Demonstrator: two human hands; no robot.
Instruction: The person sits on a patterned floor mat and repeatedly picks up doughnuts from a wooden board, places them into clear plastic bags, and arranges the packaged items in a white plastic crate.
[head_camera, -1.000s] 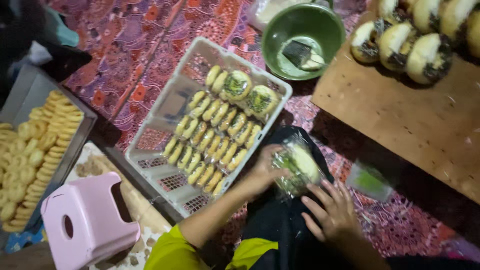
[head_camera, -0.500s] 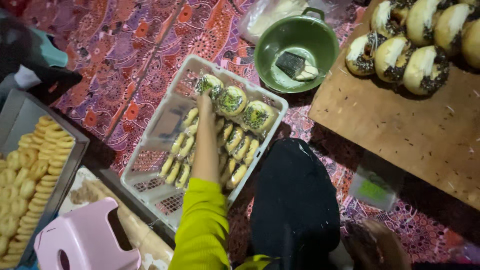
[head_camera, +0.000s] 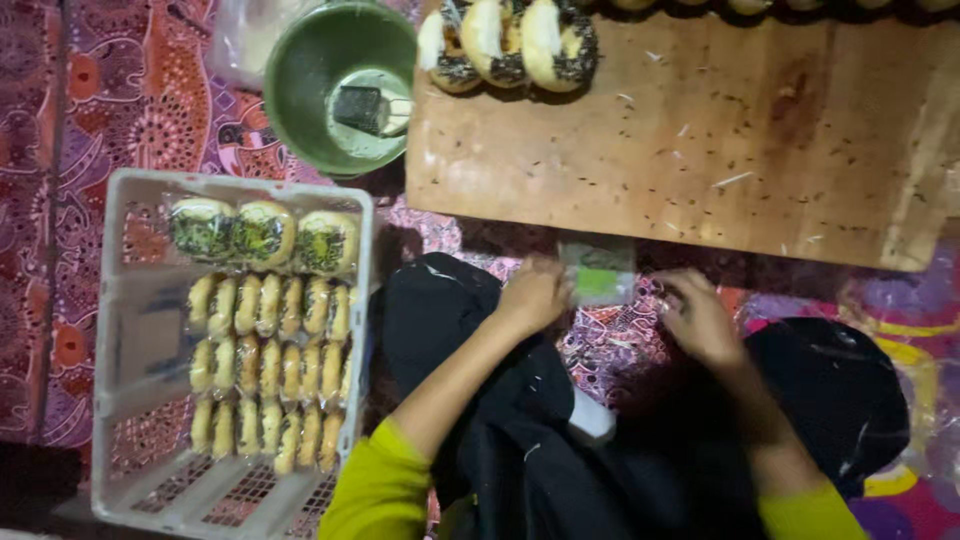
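Note:
My left hand (head_camera: 533, 293) and my right hand (head_camera: 697, 315) both reach a clear plastic bag with a green label (head_camera: 598, 272), which lies below the front edge of a wooden board (head_camera: 700, 140). The left hand's fingers touch the bag's left side; the right hand's fingers are at its right side. Left of my knees stands a white plastic crate (head_camera: 130, 330) filled with rows of wrapped buns (head_camera: 268, 365), with three seeded wrapped buns (head_camera: 262, 233) along its far end. Several unwrapped seeded buns (head_camera: 505, 42) rest on the board's far edge.
A green bowl (head_camera: 310, 70) holding a small dark block sits beyond the crate. A patterned red and purple cloth (head_camera: 100, 110) covers the floor. My lap is draped in black fabric (head_camera: 520, 420).
My left hand has left the crate, where a third wrapped seeded bun now sits, and come back to my lap. Both hands now meet at the green-labelled bag. The view has swung right.

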